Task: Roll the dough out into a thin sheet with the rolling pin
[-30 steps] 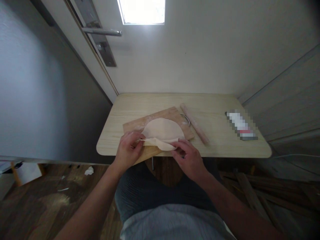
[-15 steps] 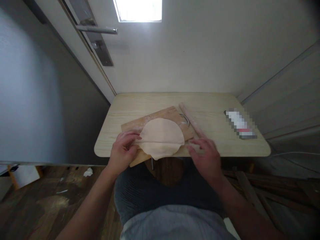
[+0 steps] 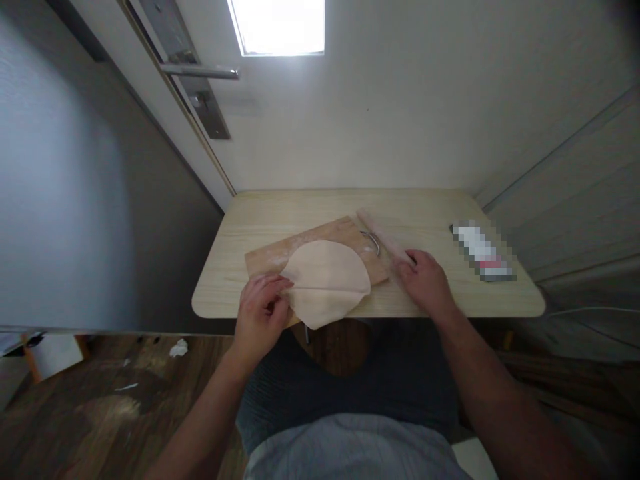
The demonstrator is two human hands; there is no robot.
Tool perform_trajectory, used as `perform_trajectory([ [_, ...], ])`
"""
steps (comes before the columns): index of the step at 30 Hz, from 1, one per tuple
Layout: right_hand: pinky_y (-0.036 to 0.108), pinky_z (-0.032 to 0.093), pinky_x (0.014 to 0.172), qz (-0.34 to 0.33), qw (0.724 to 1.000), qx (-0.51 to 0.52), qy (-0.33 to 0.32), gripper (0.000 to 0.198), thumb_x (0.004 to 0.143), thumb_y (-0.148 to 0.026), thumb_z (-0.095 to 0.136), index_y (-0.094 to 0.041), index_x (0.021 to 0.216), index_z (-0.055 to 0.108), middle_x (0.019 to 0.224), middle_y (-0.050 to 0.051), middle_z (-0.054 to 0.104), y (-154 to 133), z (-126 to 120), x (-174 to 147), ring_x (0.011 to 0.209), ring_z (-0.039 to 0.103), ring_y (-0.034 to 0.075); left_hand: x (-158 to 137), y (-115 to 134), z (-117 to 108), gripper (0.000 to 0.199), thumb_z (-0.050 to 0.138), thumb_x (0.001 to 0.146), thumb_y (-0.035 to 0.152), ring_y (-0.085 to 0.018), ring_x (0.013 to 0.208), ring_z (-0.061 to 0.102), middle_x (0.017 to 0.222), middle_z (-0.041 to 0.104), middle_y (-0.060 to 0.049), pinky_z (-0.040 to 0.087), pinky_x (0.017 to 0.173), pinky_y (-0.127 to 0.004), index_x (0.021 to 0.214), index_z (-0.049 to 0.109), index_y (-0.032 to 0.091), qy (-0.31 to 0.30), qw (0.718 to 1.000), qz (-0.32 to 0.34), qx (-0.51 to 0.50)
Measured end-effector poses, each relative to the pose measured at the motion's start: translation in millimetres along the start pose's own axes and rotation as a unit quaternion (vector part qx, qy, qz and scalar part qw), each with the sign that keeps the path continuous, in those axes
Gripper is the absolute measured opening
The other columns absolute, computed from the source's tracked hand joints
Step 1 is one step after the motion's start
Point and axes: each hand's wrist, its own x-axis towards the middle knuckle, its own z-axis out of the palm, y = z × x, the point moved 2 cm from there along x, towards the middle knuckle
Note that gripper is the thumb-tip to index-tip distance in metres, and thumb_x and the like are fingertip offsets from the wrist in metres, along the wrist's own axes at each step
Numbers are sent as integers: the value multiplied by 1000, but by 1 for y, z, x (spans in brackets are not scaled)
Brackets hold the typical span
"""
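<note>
A round, pale sheet of dough (image 3: 327,273) lies over a floury wooden cutting board (image 3: 273,257), its near edge drooping past the table's front. My left hand (image 3: 263,310) is at the dough's left side, with thumb and fingers closed on its edge. A crease runs across the sheet from those fingers to the right. To the right of the board, a flour-dusted rolling pin (image 3: 380,233) lies slantwise on the table. My right hand (image 3: 425,281) is closed around the near end of the pin, which its fingers partly hide.
The light wood table (image 3: 300,203) stands against a white door with a metal handle (image 3: 205,71). A metal board handle (image 3: 373,241) sticks out near the pin. A blurred-out phone-like object (image 3: 483,253) lies at the table's right. Below is a wooden floor with scraps.
My right hand has moved from beside the dough's right edge up and right onto the rolling pin. My left hand, still at the dough's left edge, has shifted slightly right.
</note>
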Motion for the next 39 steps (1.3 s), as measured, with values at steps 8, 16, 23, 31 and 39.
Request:
perform_trajectory([
  [8,42,50,92,5,981,189,-39,48,90,-58,56,-19,115,67,110,11,71,-15,-4,-32,100,65,26,-4,-5,10,21,58,96,28,-24,118,60,119,69,-7,47,106,-47,114,67,23,49,995,-76,-33],
  [16,42,52,91,-43,980,187,-45,40,91,-52,58,-19,112,68,108,10,71,-21,-6,-26,97,65,25,10,-1,29,17,60,96,31,-24,118,60,117,68,-8,49,105,-47,108,67,22,36,997,-64,-28],
  [23,42,49,95,-213,963,120,-111,27,92,-40,62,-23,112,71,104,6,70,-34,-9,-11,104,60,25,7,12,38,19,60,96,29,-26,119,57,122,65,-9,44,107,-51,112,66,22,21,998,-62,9],
  [31,46,46,99,-257,958,30,-127,28,89,-39,68,-28,115,72,116,6,66,-40,2,6,110,56,26,58,13,18,19,58,97,36,-25,116,57,116,64,-7,45,105,-47,111,61,24,98,992,-75,34],
  [39,50,38,111,-241,970,-12,-30,42,97,-48,54,-24,130,63,138,12,60,-52,18,7,130,50,30,100,-13,54,37,46,101,39,-30,128,52,134,60,-15,38,112,-53,129,59,18,-117,984,12,132],
])
